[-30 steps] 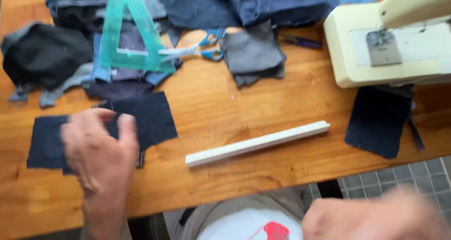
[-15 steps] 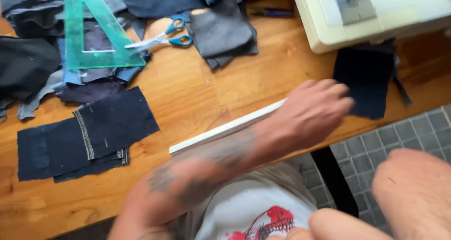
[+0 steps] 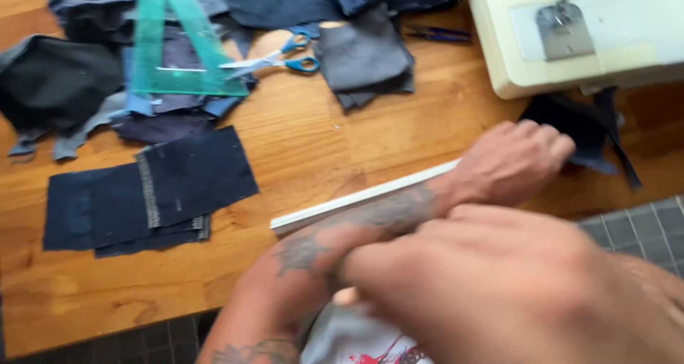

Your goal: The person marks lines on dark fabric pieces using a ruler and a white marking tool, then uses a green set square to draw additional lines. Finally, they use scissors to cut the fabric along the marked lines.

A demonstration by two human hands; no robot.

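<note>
Warm, honey-coloured planks make up the tabletop (image 3: 306, 143), with grey floor tiles (image 3: 634, 225) showing past its near edge. Closest to the viewer, the right hand (image 3: 527, 293) is raised in front of the body and so blurred that its grip cannot be told. Beneath it the tattooed left forearm crosses the body, putting the left hand (image 3: 513, 161) knuckles-up over the far end of a white bar (image 3: 335, 209), a long, straight, hard-edged strip lying flat and slantwise on the wood. Its fingers are bent down toward a dark cloth patch (image 3: 559, 118), limp and fraying, that lies half under the sewing machine; whether they grip bar or cloth cannot be told. To the left, well apart, navy patches (image 3: 142, 200) are stacked flat with edges roughly squared, one showing a pale stitched band, apparently cut pieces set aside. Farther back, a translucent green set square (image 3: 178, 50) rests on a heap of denim scraps, blue-handled scissors (image 3: 274, 59) lie just beside it, and a folded grey cloth (image 3: 363, 58) sits nearby. A cream sewing machine (image 3: 605, 43), smooth plastic with a metal plate, stands at the far right.
</note>
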